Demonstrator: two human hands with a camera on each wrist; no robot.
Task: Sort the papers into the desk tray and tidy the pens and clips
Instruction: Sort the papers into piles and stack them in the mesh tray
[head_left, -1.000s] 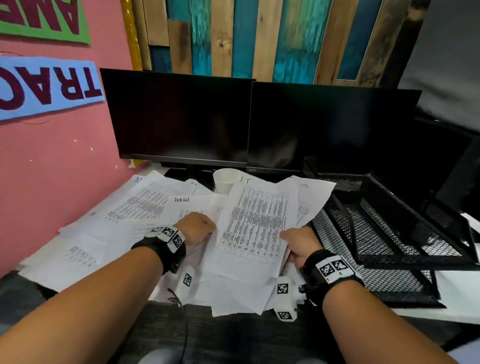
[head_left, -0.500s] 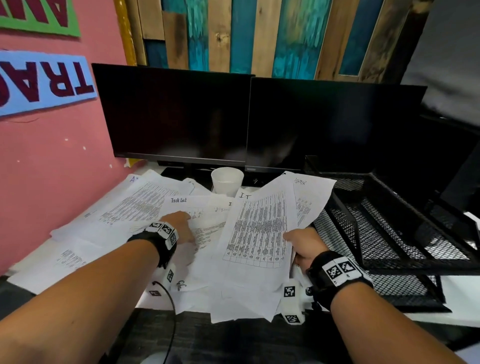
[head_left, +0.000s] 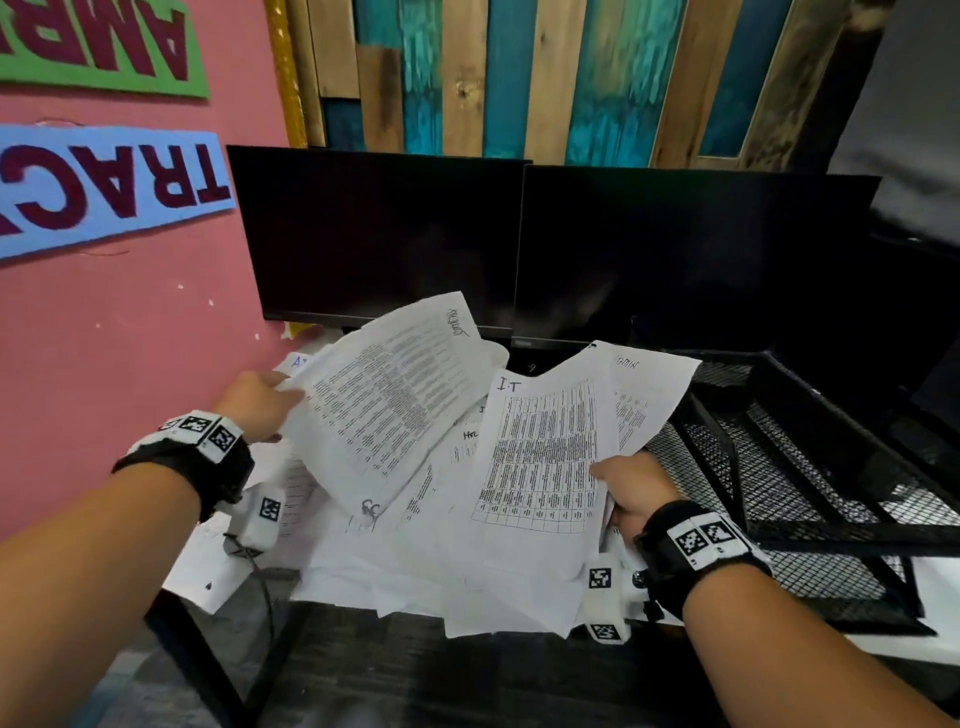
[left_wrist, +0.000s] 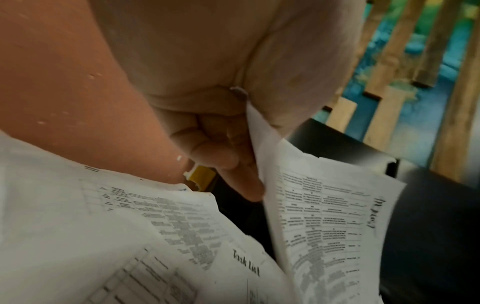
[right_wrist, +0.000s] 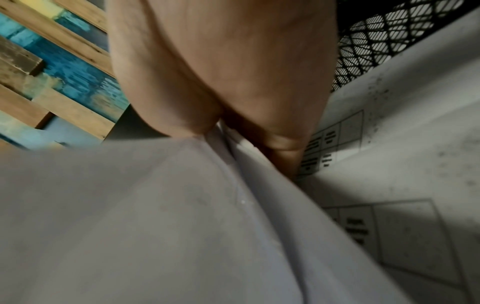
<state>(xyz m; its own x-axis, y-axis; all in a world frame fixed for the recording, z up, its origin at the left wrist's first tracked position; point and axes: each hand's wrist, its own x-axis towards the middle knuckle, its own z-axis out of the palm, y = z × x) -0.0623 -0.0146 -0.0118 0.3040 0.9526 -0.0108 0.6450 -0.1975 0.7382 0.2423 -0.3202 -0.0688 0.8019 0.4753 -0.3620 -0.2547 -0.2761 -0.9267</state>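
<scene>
A printed sheet is pinched by its edge between the thumb and curled fingers of the left hand and held tilted above the paper pile, in front of the left monitor. Two more sheets, the front one marked "I.T", are gripped by the right hand, with thumb on top and fingers curled beneath, just left of the mesh tray. The tray is seen on the desk to the right of the pile, below the right monitor. Pink wall is seen left of the pile, with wooden slats behind the monitors.
</scene>
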